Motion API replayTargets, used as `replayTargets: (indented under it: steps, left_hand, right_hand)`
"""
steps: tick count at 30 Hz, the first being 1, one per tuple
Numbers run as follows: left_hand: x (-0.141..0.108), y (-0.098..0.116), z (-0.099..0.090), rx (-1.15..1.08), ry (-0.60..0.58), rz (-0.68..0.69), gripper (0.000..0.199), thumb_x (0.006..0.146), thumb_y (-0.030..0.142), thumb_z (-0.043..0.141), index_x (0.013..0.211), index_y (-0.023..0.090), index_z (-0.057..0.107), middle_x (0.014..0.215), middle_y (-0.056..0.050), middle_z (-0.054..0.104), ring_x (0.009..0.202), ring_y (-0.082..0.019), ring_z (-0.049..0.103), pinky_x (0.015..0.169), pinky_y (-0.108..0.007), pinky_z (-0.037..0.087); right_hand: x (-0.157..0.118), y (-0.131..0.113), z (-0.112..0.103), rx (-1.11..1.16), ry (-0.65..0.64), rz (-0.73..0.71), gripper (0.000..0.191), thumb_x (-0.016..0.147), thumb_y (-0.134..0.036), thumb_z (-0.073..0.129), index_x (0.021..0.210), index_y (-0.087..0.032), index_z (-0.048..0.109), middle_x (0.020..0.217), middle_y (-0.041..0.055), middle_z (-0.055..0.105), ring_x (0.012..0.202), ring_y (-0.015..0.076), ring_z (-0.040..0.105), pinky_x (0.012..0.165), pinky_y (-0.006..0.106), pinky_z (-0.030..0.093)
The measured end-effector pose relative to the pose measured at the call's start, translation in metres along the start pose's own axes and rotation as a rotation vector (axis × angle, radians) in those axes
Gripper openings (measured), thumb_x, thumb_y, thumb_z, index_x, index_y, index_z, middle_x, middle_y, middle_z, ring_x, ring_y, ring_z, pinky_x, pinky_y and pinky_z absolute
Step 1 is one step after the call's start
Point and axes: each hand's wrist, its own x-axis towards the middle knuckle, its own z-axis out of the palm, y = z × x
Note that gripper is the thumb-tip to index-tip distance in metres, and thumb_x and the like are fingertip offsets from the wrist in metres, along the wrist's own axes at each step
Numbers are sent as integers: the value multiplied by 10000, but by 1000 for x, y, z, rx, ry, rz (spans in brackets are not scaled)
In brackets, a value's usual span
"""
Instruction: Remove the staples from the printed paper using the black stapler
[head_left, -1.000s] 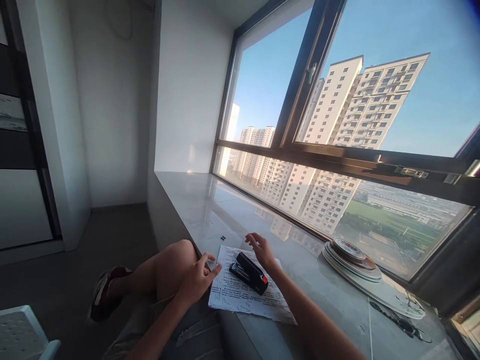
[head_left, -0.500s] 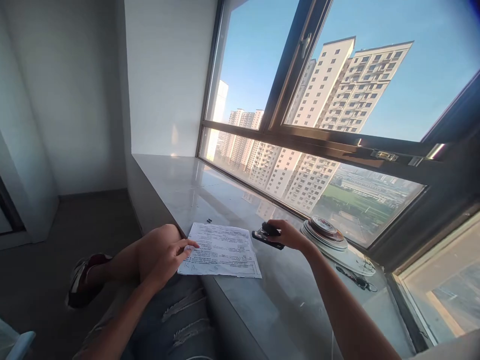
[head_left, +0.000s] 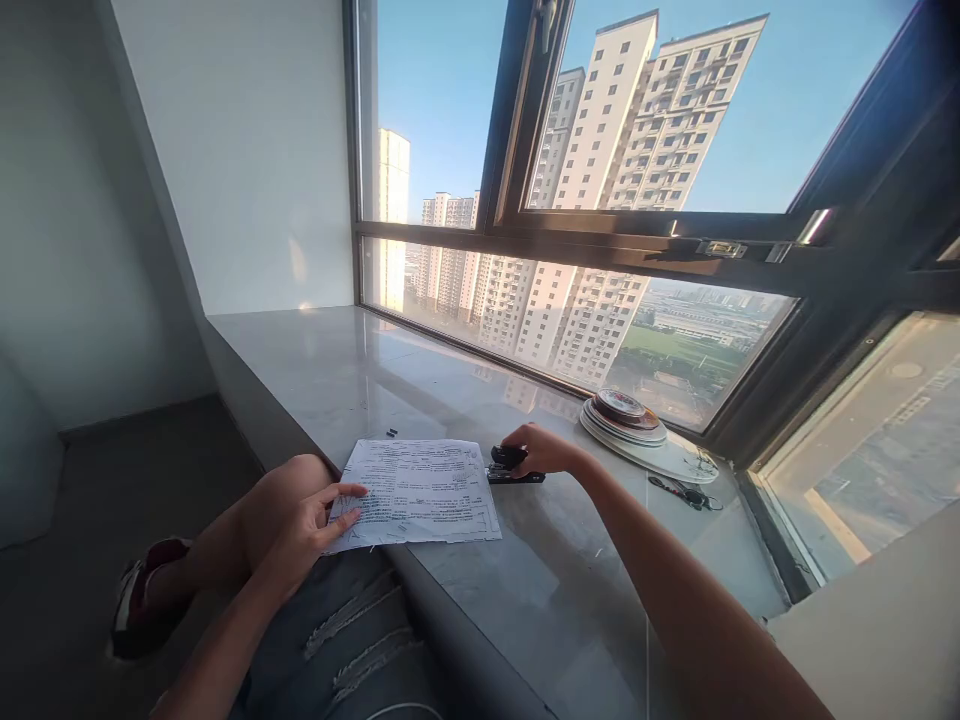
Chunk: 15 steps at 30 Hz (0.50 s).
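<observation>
Printed paper (head_left: 420, 490) lies on the grey window ledge, its lower left corner reaching past the ledge's front edge. The index finger and thumb of my left hand (head_left: 319, 518) rest apart on its left part. My right hand (head_left: 534, 447) grips a black stapler (head_left: 517, 476) from above, just right of the paper. The stapler's front end points left at the paper's right edge; I cannot tell whether they touch. My fingers hide part of its top.
Two small dark pieces (head_left: 392, 433) lie beyond the paper. To the right, a stack of plates (head_left: 622, 425) stands by the window (head_left: 525, 240), with keys (head_left: 684, 492) in front. My bent leg (head_left: 247, 510) is against the ledge (head_left: 300, 370).
The view has turned right. My right hand has brought the stapler left, closer to the paper's right edge. My left hand stays at the paper's left side.
</observation>
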Motion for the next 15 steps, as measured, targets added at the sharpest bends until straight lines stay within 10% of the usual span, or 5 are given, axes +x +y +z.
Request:
replayTargets:
  steps: [15]
  left_hand:
    - [-6,9,0,89,-5,35,412,780,570,730,1016,235,687,1176,-91,672,1085,-331,641,754,-325,578]
  right_hand:
    - [8,-38,15,108,-16,-27,453,815,-579,674,1082,-213,663,956,27,680,816,178,576,682,265,418]
